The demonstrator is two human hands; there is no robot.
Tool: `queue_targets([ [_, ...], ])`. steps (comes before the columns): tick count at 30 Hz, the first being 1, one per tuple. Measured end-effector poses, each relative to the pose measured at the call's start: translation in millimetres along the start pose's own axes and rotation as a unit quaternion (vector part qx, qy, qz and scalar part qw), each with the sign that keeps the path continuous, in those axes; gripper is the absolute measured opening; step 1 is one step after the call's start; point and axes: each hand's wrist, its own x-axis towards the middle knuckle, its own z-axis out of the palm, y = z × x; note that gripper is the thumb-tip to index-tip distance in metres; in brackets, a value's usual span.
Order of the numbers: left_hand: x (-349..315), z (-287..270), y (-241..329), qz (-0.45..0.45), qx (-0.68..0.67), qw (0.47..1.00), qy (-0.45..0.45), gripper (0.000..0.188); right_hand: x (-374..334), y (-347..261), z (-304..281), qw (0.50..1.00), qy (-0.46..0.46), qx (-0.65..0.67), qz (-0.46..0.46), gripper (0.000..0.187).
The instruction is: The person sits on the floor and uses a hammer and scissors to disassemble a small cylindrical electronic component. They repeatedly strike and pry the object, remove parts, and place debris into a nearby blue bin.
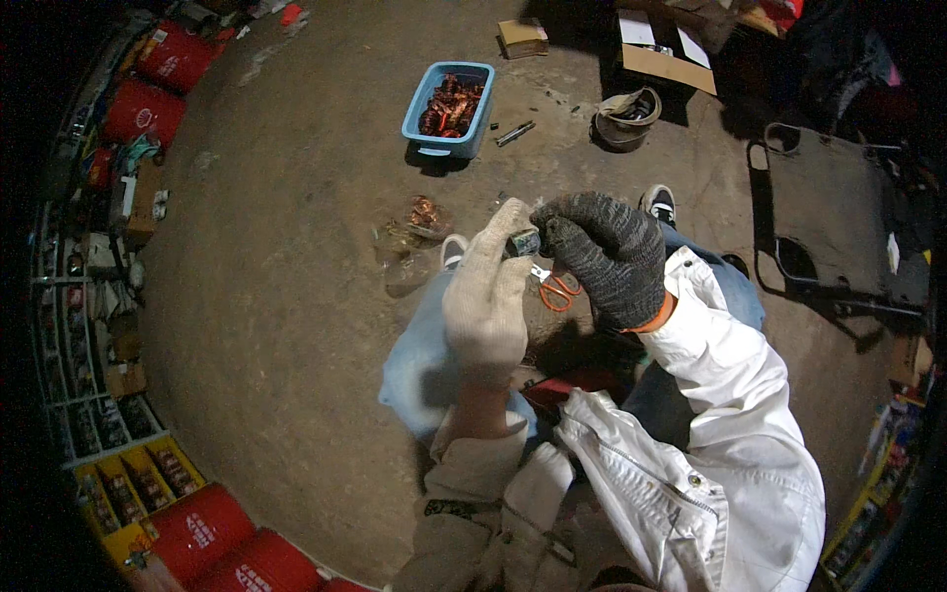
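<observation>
My left hand (488, 286), in a pale cotton glove, is closed around a small dark blocky piece (522, 243) with a shiny face. In a dark grey knitted glove, my right hand (614, 259) has its fingers curled and pinched at the right side of that piece. Whether it grips the piece itself or something small on it is hidden. Just below, between the two hands, are orange-handled scissors (557, 293); their blades run toward my left hand, and I cannot tell whether they are held or lie lower down.
A blue plastic bin (477, 148) of coppery parts stands ahead on the floor. Left of my foot lie clear bags with copper-coloured pieces (424, 215). Farther right are a bucket (623, 133), an open carton (671, 69) and a folding chair (834, 207). Red drums (197, 533) and shelves (79, 335) line the left.
</observation>
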Motion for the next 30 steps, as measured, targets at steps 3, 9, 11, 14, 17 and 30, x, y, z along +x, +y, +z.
queue_targets([
  [3,1.1,-1.2,-1.0,0.003,-0.004,1.000,0.014,0.036,2.1,-2.2,1.4,0.999,-0.001,0.030,0.017,0.019],
  [9,2.6,0.5,0.7,-0.053,-0.061,0.997,-0.002,0.039,3.4,-0.4,-0.8,0.999,-0.018,0.019,0.045,0.018],
  [11,4.1,0.1,2.2,-0.060,-0.036,0.997,-0.020,0.040,6.3,2.7,-1.5,0.998,-0.021,-0.054,-0.018,0.018],
  [14,6.3,0.3,3.7,-0.057,0.057,0.996,-0.049,0.042,12.1,9.2,-2.8,0.983,-0.044,-0.134,-0.116,0.019],
  [17,9.3,2.9,0.2,-0.063,0.128,0.988,-0.055,0.043,11.2,17.1,-5.2,0.982,-0.059,-0.149,-0.097,0.021],
  [30,16.9,-31.1,2.8,-0.153,-0.202,0.953,0.167,0.035,-8.8,236.5,-11.8,0.920,0.010,-0.322,0.225,0.042],
])
